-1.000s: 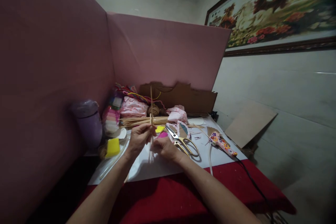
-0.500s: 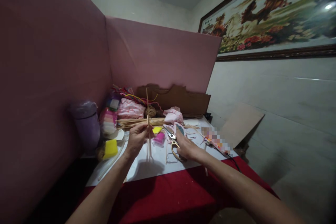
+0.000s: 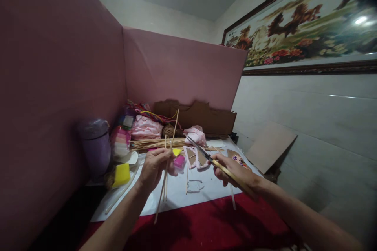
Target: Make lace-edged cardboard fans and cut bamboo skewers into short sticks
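Pinching thin wooden sticks (image 3: 172, 138) between the fingers of the left hand (image 3: 154, 166), above the white-covered worktop (image 3: 179, 200). Gripping gold-handled scissors (image 3: 208, 157) in the curled fingers of the right hand (image 3: 235, 168), near pink-edged cardboard pieces (image 3: 202, 159).

Passable over flat red cloth (image 3: 212, 217) in front; obstructed midway by raised gold-handled metal scissors (image 3: 222, 168), farther back by jagged brown cardboard (image 3: 206, 118).
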